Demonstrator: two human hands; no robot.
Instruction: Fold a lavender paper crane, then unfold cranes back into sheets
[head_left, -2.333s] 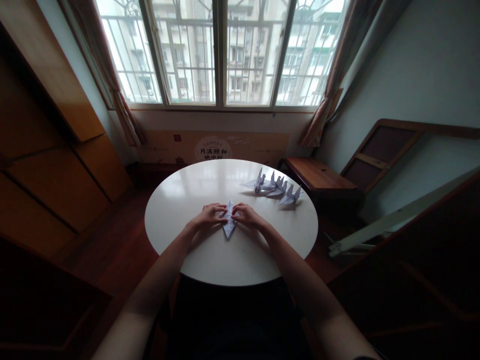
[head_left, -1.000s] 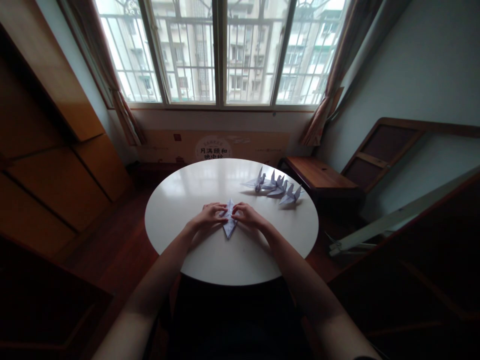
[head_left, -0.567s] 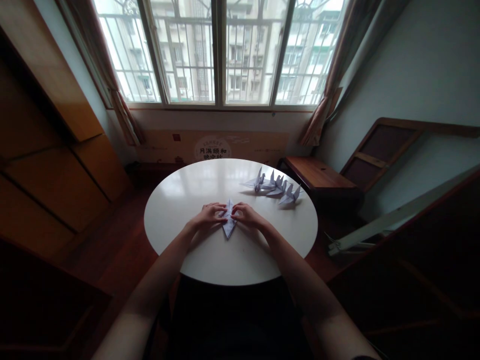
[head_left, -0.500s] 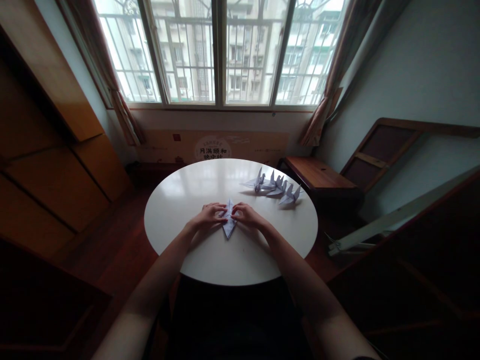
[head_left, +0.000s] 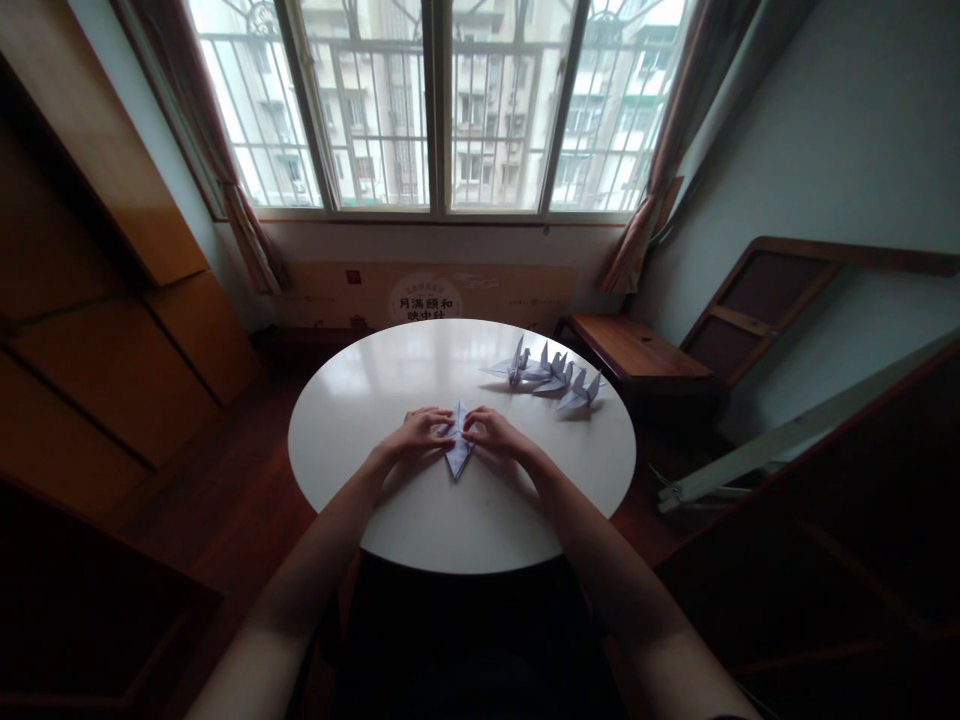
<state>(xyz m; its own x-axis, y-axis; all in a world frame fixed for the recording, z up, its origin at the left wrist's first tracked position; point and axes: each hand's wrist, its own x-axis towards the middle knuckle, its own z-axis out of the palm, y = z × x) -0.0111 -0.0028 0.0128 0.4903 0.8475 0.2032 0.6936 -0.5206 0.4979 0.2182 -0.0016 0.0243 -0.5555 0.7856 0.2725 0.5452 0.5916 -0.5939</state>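
Note:
A pale folded paper [head_left: 457, 455], shaped like a narrow diamond, lies on the round white table [head_left: 465, 530] with one point toward me. My left hand [head_left: 421, 430] closes on its left edge, thumb and fingers bent around the side. On the opposite edge, my right hand [head_left: 491, 430] pinches the paper in the same way. The fingertips hide parts of both side edges. Several folded paper cranes [head_left: 556, 372] stand close together at the table's back right, apart from my hands.
Behind the table, a long printed box [head_left: 315, 290] leans below the barred window [head_left: 487, 120]. A low wooden bench [head_left: 637, 345] stands at the right, near a folded frame against the wall. Wooden cabinets [head_left: 112, 370] line the left side.

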